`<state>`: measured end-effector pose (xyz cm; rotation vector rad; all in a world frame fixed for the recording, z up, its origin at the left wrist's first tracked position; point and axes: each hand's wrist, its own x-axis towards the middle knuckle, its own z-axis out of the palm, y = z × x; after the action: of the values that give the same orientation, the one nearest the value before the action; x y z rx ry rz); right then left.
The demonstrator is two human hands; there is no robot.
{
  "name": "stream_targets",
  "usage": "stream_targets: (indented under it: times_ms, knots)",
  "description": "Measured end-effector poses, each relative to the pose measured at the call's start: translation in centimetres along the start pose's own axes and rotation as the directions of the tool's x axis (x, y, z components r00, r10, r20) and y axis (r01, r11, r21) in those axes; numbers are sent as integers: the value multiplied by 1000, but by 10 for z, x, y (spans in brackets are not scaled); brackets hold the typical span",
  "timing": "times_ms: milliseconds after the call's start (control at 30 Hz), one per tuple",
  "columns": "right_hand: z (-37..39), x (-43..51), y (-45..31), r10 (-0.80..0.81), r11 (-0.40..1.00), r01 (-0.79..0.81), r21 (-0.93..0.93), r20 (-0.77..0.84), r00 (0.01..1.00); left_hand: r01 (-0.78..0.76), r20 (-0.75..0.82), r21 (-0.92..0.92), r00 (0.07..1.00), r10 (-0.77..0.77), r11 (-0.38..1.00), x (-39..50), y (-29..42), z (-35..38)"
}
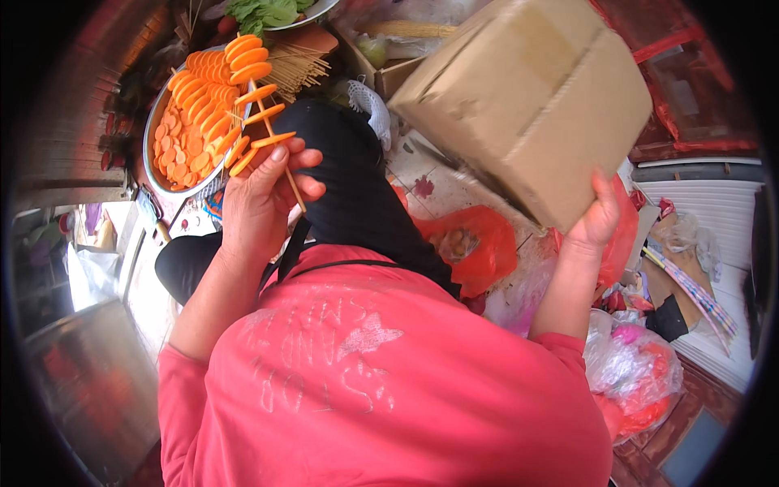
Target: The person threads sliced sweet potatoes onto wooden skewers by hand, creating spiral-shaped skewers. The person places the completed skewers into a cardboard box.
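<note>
My left hand [268,179] grips a thin wooden skewer threaded with orange carrot slices [260,112], spaced apart along the stick. Just beyond it stands a metal basin [148,143] holding loose carrot rounds [182,146] and more skewered carrot slices [210,100]. On the right, my right hand [593,213] holds a cardboard box [535,79] by its near lower corner. The box is tilted, and my fingertips lie against its side. The thumb is hidden. A bundle of bare wooden skewers [298,67] lies behind the basin.
A bowl of leafy greens [268,12] stands at the top. A red plastic bag [471,243] lies on the tiled floor [420,161] by my knee. Stuffed plastic bags [636,371] sit at right. A knife [152,213] rests left of the basin, near a metal panel [91,389].
</note>
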<state>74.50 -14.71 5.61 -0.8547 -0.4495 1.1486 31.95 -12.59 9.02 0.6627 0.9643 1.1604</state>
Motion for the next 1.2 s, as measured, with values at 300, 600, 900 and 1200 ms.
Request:
stream_targets:
  times_ms: [300,600,900,1200]
  knots:
    - [-167,-53,102,234,972,-202,120,-429,872,35,1,47,999,-35,998,-1,-2,16]
    - [-168,-70,138,157,987,-149,65,-621,768,70,-17,142,998,-68,987,4,-6,26]
    - [-121,-47,98,90,996,-93,16,-464,881,91,-30,126,996,-88,988,7,-5,28]
    - [-98,-14,25,-91,934,3,-357,-230,969,70,13,102,997,-72,992,8,-6,12]
